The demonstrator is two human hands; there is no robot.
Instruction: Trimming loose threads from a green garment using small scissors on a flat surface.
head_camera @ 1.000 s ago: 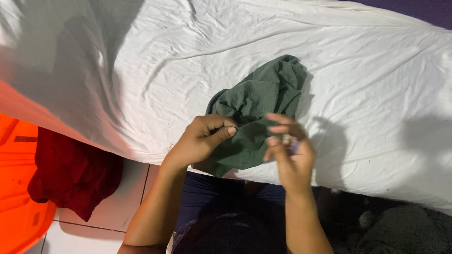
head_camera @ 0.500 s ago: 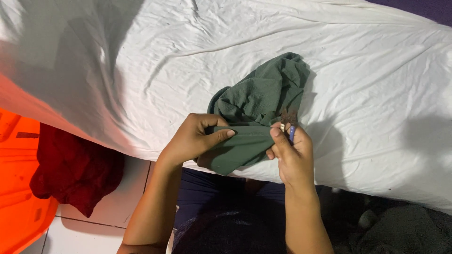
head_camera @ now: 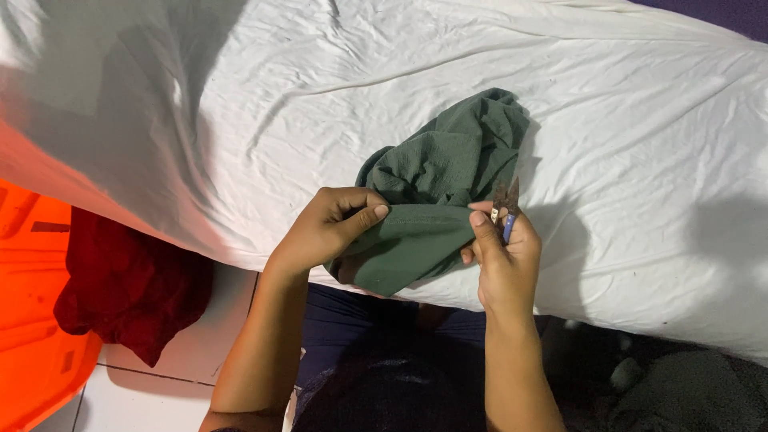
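The green cloth point(head_camera: 444, 200) lies crumpled on the white sheet point(head_camera: 240, 104) near the bed's front edge, its upper bulk bunched toward the top right and its lower fold drawn taut between the two hands; the fold hangs slightly over the edge of the sheet, just above the person's lap; the left hand point(head_camera: 332, 228) grips the left end of this fold, fingers curled over the cloth and thumb pressed flat along its top, so the fabric is pinched between thumb and fingers; the right hand point(head_camera: 504, 256) sits at the fold's right end, touching the cloth, its fingers closed around a small thread snip point(head_camera: 506, 204) with a blue handle, the metal blades pointing upward just beside the cloth's edge; whether the blades meet the fabric cannot be told; both forearms rise from the bottom of the view; well apart to the left, below the sheet, a dark red garment point(head_camera: 128, 284) drapes over an orange container point(head_camera: 28, 320), standing on a pale tiled floor point(head_camera: 184, 368); a dark heap point(head_camera: 688, 392) lies at the lower right
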